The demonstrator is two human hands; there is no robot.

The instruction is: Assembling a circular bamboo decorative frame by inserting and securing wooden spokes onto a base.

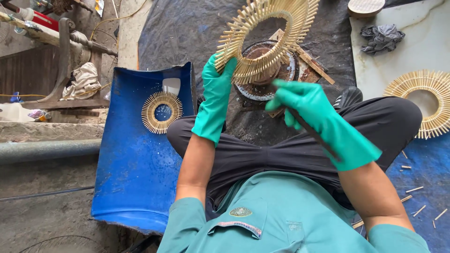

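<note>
We look down on a seated person in green gloves. The left hand has its fingers closed on the lower left edge of a ring of bamboo sticks, holding it up over a rusty round disc. The right hand is curled around a thin dark tool, just below the ring. A smaller stick ring lies on a blue plastic half-drum to the left, and another stick ring lies on the right.

Small stick ring on blue trough; crumpled, perhaps cloth, rag.
</note>
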